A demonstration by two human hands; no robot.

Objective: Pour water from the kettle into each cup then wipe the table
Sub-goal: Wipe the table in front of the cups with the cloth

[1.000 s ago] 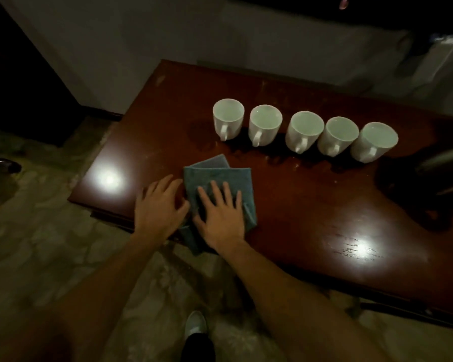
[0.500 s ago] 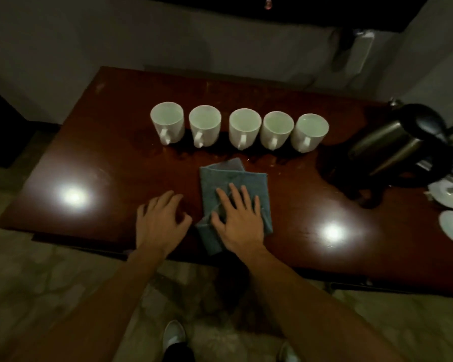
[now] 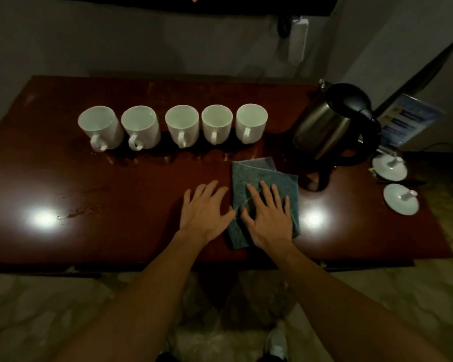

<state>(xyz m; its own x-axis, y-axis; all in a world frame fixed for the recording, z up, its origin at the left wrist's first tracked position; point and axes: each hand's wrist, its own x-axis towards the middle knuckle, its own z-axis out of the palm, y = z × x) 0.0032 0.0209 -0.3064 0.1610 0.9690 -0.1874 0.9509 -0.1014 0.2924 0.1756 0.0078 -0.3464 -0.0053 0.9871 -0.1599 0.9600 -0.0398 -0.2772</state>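
From the head view, your right hand (image 3: 268, 218) lies flat with straight fingers pinning the folded cloth (image 3: 266, 189) for wiping, your left hand (image 3: 205, 211) spread bare on the table (image 3: 115, 184) as a brace, while the five cups (image 3: 182, 125) at ten o'clock and the kettle (image 3: 330, 125) at one o'clock stand clear.

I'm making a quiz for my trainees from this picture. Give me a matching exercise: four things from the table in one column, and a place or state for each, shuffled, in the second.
Things:
1. cloth
2. kettle
3. left hand
4. leftmost cup

Places or states:
A. flat on the bare table, just left of the cloth
B. at the far end of the row from the kettle
C. folded, pressed under the right hand
D. standing at the right, past the last cup

Pairs: 1-C, 2-D, 3-A, 4-B
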